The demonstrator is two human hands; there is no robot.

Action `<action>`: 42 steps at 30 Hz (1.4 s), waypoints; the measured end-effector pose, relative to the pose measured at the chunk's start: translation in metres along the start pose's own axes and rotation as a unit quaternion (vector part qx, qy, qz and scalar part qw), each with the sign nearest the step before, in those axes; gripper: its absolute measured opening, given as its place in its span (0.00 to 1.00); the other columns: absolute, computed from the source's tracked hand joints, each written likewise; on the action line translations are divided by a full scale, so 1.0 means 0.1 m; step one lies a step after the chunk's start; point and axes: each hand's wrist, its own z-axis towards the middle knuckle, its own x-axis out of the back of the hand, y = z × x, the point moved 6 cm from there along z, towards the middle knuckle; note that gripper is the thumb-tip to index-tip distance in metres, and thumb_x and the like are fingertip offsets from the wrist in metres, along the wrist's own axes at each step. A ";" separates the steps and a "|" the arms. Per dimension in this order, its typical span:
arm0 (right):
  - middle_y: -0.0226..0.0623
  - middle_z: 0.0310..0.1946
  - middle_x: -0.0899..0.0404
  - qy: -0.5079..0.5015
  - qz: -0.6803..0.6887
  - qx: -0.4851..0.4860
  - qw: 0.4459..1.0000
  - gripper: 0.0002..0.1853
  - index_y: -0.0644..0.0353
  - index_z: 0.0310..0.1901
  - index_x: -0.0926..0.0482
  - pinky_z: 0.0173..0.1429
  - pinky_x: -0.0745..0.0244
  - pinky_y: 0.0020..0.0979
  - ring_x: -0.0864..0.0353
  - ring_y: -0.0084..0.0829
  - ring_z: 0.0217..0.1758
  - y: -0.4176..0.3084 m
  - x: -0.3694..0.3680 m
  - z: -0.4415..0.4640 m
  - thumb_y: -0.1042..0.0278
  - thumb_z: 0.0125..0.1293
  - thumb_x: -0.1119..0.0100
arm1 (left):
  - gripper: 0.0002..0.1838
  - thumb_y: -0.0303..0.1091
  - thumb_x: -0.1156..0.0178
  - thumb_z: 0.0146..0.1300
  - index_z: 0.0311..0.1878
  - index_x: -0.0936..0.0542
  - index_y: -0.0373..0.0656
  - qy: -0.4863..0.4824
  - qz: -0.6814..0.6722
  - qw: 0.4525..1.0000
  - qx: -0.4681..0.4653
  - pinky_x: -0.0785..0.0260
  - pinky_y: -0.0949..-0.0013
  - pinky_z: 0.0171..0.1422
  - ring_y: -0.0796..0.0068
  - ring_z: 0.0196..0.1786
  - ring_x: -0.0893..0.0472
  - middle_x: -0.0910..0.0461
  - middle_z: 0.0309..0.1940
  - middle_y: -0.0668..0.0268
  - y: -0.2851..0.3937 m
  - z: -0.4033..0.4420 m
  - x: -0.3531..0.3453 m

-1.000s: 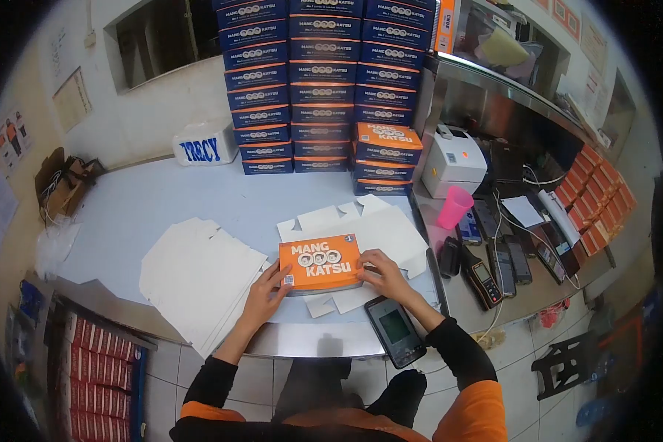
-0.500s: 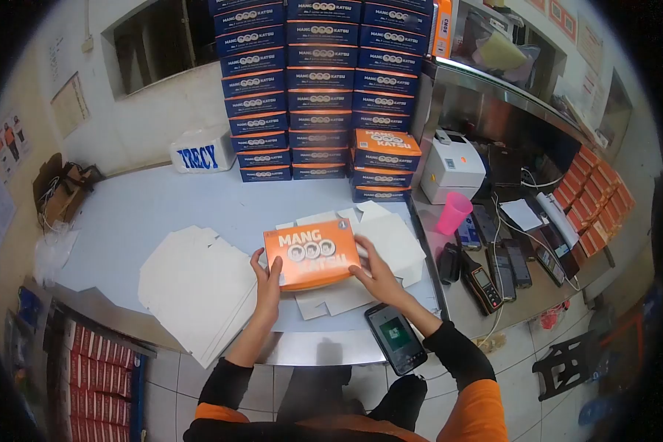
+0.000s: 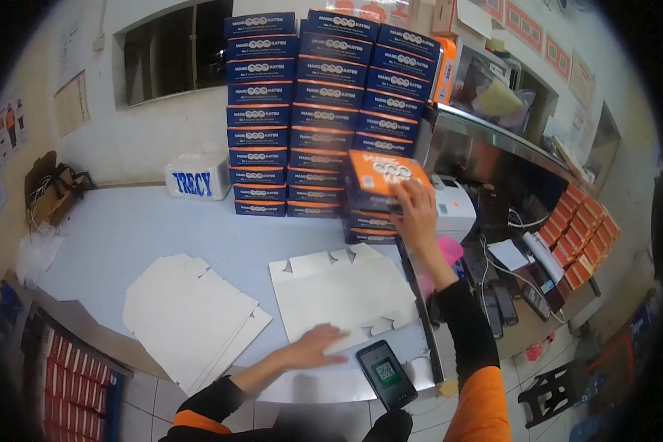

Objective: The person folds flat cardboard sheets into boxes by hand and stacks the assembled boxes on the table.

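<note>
My right hand (image 3: 418,214) reaches to the short front stack on the right, its fingers on the near right side of an orange-topped Mang Katsu box (image 3: 387,175). The box sits slightly askew over other boxes; whether its weight fully rests on them I cannot tell. My left hand (image 3: 315,348) is open, fingers stretched out, at the near edge of a flat white cardboard blank (image 3: 339,291) with cut slots. A phone (image 3: 386,374) showing a green screen with a code lies just right of that hand. Left of the blank lies a pile of white cardboard blanks (image 3: 191,317).
Tall columns of navy boxes (image 3: 328,96) stand at the back. A white wrapped pack (image 3: 197,177) is beside them. On the right are a white printer (image 3: 455,210), a pink cup (image 3: 450,250), several handheld devices (image 3: 502,302) and orange boxes (image 3: 580,236).
The orange-topped box has gone from between both hands to the right front stack, with my right hand. My left hand has let go and dropped to the cardboard. The view has tilted up.
</note>
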 end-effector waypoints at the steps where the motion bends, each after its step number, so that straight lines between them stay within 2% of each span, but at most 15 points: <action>1: 0.38 0.53 0.30 -0.010 -0.019 -0.018 1.000 0.36 0.51 0.57 0.29 0.64 0.40 0.46 0.34 0.43 0.62 0.13 -0.10 0.09 0.77 0.40 0.34 | 0.31 0.47 0.42 0.64 0.67 0.36 0.47 0.006 0.003 1.000 -0.002 0.39 0.55 0.64 0.55 0.68 0.39 0.39 0.66 0.53 -0.03 -0.01 -0.07; 7: 0.38 0.68 0.42 -0.172 -0.115 -0.080 0.975 0.42 0.43 0.69 0.41 0.71 0.55 0.58 0.47 0.45 0.73 0.67 -0.94 -0.09 0.74 0.50 0.37 | 0.31 0.44 0.35 0.54 0.61 0.29 0.45 -0.046 0.043 0.998 0.009 0.38 0.57 0.63 0.56 0.61 0.34 0.32 0.57 0.56 -0.09 0.08 0.08; 12: 0.40 0.69 0.45 -0.078 -0.039 -0.126 0.988 0.40 0.47 0.68 0.40 0.71 0.55 0.58 0.49 0.47 0.73 0.16 -0.39 -0.11 0.72 0.51 0.36 | 0.19 0.40 0.38 0.57 0.51 0.21 0.43 -0.036 -0.083 0.995 -0.034 0.35 0.61 0.59 0.56 0.53 0.27 0.24 0.47 0.53 -0.28 0.18 0.25; 14: 0.42 0.67 0.42 -0.061 0.058 -0.119 0.989 0.32 0.52 0.62 0.33 0.69 0.50 0.54 0.45 0.48 0.71 -0.14 -0.11 -0.29 0.72 0.52 0.37 | 0.15 0.41 0.39 0.58 0.40 0.18 0.38 -0.031 -0.173 0.979 0.106 0.30 0.63 0.45 0.61 0.38 0.21 0.19 0.34 0.55 -0.58 0.24 0.29; 16: 0.43 0.58 0.30 -0.083 0.169 -0.154 0.970 0.21 0.56 0.52 0.26 0.64 0.39 0.46 0.32 0.45 0.62 -0.42 0.16 -0.53 0.73 0.54 0.38 | 0.14 0.39 0.42 0.61 0.38 0.18 0.36 0.060 -0.088 0.988 0.111 0.30 0.64 0.37 0.64 0.29 0.22 0.19 0.27 0.54 -0.82 0.27 0.33; 20: 0.39 0.37 0.19 -0.325 0.381 -0.153 0.852 0.11 0.58 0.44 0.21 0.45 0.26 0.32 0.20 0.36 0.44 -1.04 0.36 -1.18 0.74 0.58 0.41 | 0.13 0.37 0.43 0.64 0.41 0.18 0.37 0.102 -0.187 0.963 0.163 0.29 0.68 0.37 0.72 0.30 0.21 0.17 0.30 0.58 -0.65 0.13 0.57; 23: 0.42 0.47 0.23 -0.443 0.394 -0.145 0.792 0.18 0.58 0.54 0.25 0.43 0.26 0.30 0.21 0.35 0.47 -1.40 0.48 -1.44 0.73 0.61 0.42 | 0.16 0.38 0.45 0.69 0.49 0.20 0.34 0.164 -0.405 0.876 0.207 0.27 0.76 0.39 0.81 0.35 0.22 0.19 0.36 0.67 -0.58 -0.04 0.73; 24: 0.42 0.47 0.23 -0.441 0.395 -0.148 0.792 0.18 0.58 0.54 0.25 0.43 0.26 0.30 0.21 0.35 0.47 -1.45 0.48 -1.44 0.73 0.61 0.42 | 0.16 0.38 0.45 0.69 0.49 0.20 0.34 0.161 -0.403 0.877 0.208 0.27 0.76 0.39 0.81 0.35 0.22 0.19 0.36 0.67 -0.54 -0.09 0.78; 26: 0.45 0.59 0.32 -0.156 0.403 -0.263 0.863 0.27 0.57 0.64 0.35 0.45 0.25 0.31 0.22 0.34 0.50 -1.28 0.62 -1.25 0.73 0.62 0.43 | 0.16 0.37 0.46 0.69 0.50 0.22 0.33 0.132 -0.430 0.876 0.173 0.27 0.75 0.41 0.82 0.36 0.22 0.19 0.37 0.67 -0.24 -0.20 0.94; 28: 0.46 0.65 0.42 -0.108 0.388 -0.265 0.876 0.35 0.55 0.70 0.46 0.45 0.26 0.31 0.23 0.34 0.50 -1.15 0.53 -1.13 0.73 0.63 0.43 | 0.16 0.35 0.46 0.69 0.51 0.23 0.33 0.098 -0.433 0.880 0.168 0.27 0.76 0.43 0.82 0.37 0.22 0.20 0.36 0.68 0.08 -0.29 1.05; 31: 0.44 0.56 0.31 -0.098 0.409 -0.308 0.853 0.30 0.59 0.65 0.38 0.42 0.26 0.30 0.22 0.33 0.43 -1.06 0.51 -0.93 0.71 0.62 0.40 | 0.15 0.37 0.47 0.69 0.50 0.22 0.34 0.076 -0.444 0.882 0.139 0.27 0.78 0.43 0.83 0.37 0.22 0.20 0.35 0.69 0.37 -0.45 1.09; 34: 0.38 0.43 0.23 -0.207 0.551 -0.299 0.751 0.22 0.60 0.56 0.29 0.38 0.27 0.28 0.22 0.32 0.35 -1.21 0.49 -0.79 0.68 0.60 0.37 | 0.14 0.40 0.50 0.71 0.40 0.22 0.38 0.135 -0.489 0.837 0.203 0.32 0.82 0.38 0.90 0.31 0.27 0.24 0.28 0.76 0.29 -0.61 1.07; 37: 0.35 0.34 0.21 -0.278 0.522 -0.146 0.793 0.16 0.59 0.46 0.22 0.37 0.27 0.30 0.21 0.35 0.31 -1.56 0.81 -0.49 0.64 0.57 0.34 | 0.14 0.40 0.50 0.71 0.38 0.22 0.39 0.127 -0.483 0.840 0.214 0.35 0.83 0.36 0.91 0.29 0.29 0.26 0.26 0.78 0.44 -0.70 0.97; 39: 0.38 0.35 0.21 -0.171 0.430 -0.116 0.879 0.15 0.57 0.43 0.21 0.39 0.26 0.33 0.20 0.40 0.34 -1.59 0.95 -0.38 0.62 0.55 0.33 | 0.14 0.39 0.49 0.71 0.36 0.23 0.39 0.154 -0.481 0.844 0.180 0.39 0.83 0.34 0.91 0.28 0.32 0.28 0.25 0.78 0.55 -0.75 1.00; 42: 0.39 0.34 0.21 -0.223 0.458 -0.068 0.858 0.15 0.57 0.42 0.20 0.40 0.25 0.35 0.20 0.42 0.38 -1.67 0.95 -0.39 0.61 0.54 0.33 | 0.14 0.38 0.48 0.71 0.33 0.24 0.39 0.171 -0.415 0.877 0.172 0.41 0.82 0.32 0.91 0.28 0.35 0.30 0.24 0.79 0.66 -0.79 1.09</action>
